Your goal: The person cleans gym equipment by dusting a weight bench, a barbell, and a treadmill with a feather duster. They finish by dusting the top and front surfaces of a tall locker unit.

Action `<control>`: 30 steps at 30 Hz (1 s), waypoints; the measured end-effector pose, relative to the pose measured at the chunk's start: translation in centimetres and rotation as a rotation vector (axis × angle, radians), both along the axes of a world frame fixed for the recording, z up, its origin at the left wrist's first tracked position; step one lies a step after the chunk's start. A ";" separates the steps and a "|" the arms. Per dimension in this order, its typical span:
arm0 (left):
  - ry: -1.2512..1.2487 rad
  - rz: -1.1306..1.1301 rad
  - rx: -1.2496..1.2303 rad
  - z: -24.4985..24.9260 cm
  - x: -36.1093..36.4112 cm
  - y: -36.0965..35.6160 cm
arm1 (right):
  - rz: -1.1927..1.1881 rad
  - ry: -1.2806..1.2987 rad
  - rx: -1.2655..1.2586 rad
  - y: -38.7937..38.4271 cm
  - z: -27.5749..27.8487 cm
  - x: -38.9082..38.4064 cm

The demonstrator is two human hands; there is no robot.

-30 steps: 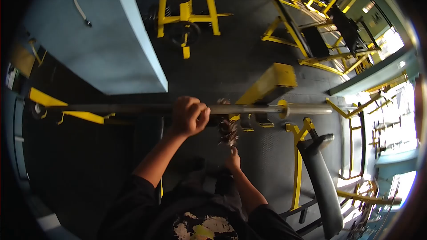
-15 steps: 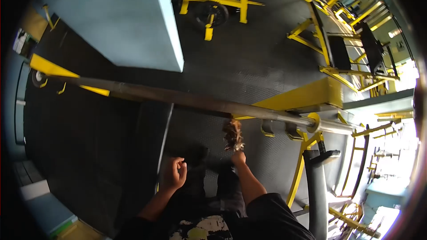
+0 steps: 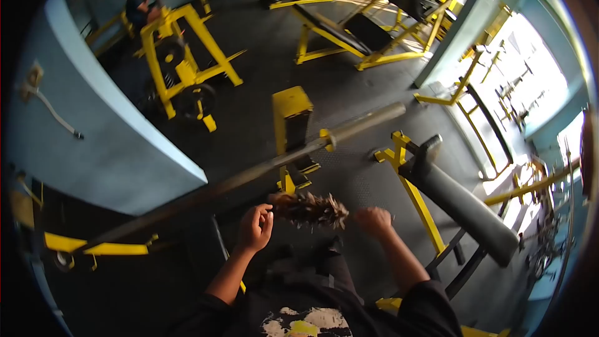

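A brown feather duster [image 3: 312, 210] lies nearly level in front of my body, its feathers pointing left. My right hand [image 3: 374, 220] is closed in a fist at its handle end; the handle itself is mostly hidden. Close to the duster's far feathered end is my left hand [image 3: 254, 227], fingers loosely curled and nothing seen in them. Just beyond both hands a long barbell [image 3: 249, 178] runs slantwise across the view. It rests on yellow rack uprights [image 3: 293, 118] with hooks.
A black padded bench [image 3: 458, 203] on a yellow frame stands at the right. A blue pillar [image 3: 125, 131] rises at the left. Farther off are a yellow plate machine [image 3: 181, 62], a leg press [image 3: 368, 31] and a seated person [image 3: 138, 9]. Black matting [image 3: 249, 112] covers the floor.
My view has turned rightward and lifted. The duster has swung from pointing forward to pointing left, toward my left hand. My right hand has moved out to the right.
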State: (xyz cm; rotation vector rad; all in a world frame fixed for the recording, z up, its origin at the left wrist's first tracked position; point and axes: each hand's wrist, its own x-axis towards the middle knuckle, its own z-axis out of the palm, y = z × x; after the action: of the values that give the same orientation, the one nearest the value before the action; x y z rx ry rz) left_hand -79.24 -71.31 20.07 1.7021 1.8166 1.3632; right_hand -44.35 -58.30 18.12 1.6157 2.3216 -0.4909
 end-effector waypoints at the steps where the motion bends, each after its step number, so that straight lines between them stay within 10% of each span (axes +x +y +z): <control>1: 0.038 -0.028 0.059 1.6 0.1 1.3 | 0.041 0.053 0.080 1.4 0.2 1.4; 10: 0.176 -0.126 0.138 11.0 0.1 9.8 | 0.308 0.014 0.387 8.2 -0.8 2.5; 12: -0.080 -0.138 -0.131 10.6 -0.7 11.2 | 0.331 0.023 0.399 8.6 -2.6 2.2; 26: 0.537 0.275 -0.685 7.6 -1.4 17.0 | 0.089 -0.017 0.097 6.9 -19.0 -5.7; 30: 0.444 0.242 -0.536 6.3 -2.3 16.6 | -0.030 -0.056 0.026 8.9 -24.4 -8.3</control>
State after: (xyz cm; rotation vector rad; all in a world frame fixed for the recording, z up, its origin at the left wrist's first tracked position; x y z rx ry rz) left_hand -81.55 -54.71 26.37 1.5985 2.4132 0.4912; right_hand -52.64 -49.45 -6.28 1.6569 2.2752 -0.4186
